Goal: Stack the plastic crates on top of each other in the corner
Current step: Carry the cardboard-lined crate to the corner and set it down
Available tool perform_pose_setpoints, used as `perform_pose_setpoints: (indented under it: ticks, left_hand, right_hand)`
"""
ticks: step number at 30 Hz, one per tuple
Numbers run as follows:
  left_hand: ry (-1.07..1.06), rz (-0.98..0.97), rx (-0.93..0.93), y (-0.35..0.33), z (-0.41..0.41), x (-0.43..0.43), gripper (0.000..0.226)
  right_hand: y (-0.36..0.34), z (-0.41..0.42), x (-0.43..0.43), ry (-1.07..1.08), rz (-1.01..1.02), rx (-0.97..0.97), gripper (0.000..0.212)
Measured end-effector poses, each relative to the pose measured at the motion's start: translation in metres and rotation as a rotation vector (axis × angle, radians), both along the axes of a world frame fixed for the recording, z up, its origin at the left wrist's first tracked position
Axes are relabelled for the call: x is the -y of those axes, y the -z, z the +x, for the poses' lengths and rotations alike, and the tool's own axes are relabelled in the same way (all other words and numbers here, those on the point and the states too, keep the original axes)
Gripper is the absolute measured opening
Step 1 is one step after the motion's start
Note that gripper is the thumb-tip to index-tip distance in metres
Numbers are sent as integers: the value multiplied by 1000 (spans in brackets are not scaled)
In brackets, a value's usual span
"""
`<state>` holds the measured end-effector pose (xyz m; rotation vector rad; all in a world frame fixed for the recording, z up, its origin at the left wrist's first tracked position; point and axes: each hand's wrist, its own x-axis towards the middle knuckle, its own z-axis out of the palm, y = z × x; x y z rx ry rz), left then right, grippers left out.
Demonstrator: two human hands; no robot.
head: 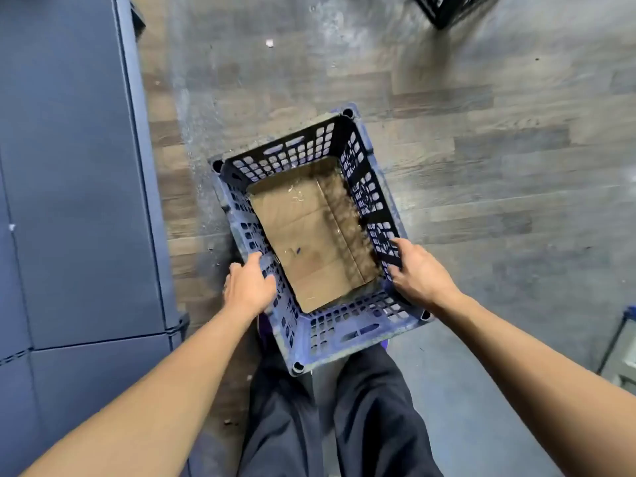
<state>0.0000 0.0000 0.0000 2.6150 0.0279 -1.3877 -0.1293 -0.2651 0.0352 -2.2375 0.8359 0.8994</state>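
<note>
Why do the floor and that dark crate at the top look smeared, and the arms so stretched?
Head view: motion blur smears the wood floor and the dark crate at the top edge; the blue crate between both hands stays fairly sharp; the wide-angle lens stretches the forearms toward the bottom corners.

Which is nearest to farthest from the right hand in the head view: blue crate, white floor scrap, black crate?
From the right hand:
1. Blue crate: in its grip, at the right wall.
2. Black crate: far ahead, at the top edge, slightly right.
3. White floor scrap: far ahead, to the left.
</note>
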Motion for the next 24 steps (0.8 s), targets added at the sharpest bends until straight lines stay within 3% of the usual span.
perform_pose_setpoints:
  ticks: [8,12,16,20,24]
  left_hand:
    - [-309,33,54,60,17,15,56]
    - [-322,43,97,61,20,14,49]
    - [-351,20,105,46,24,16,49]
    - [-356,-8,185,16,29,26,35]
    - [-353,-30,251,-39,50,43,20]
  right_hand:
    - [52,14,6,25,-220,32,61]
    - [75,27,15,185,-80,-8,69]
    - [75,43,36,378,55,-29,40]
    - [49,47,51,386,84,3,20]
    - [-5,53,66,360,11,74,27]
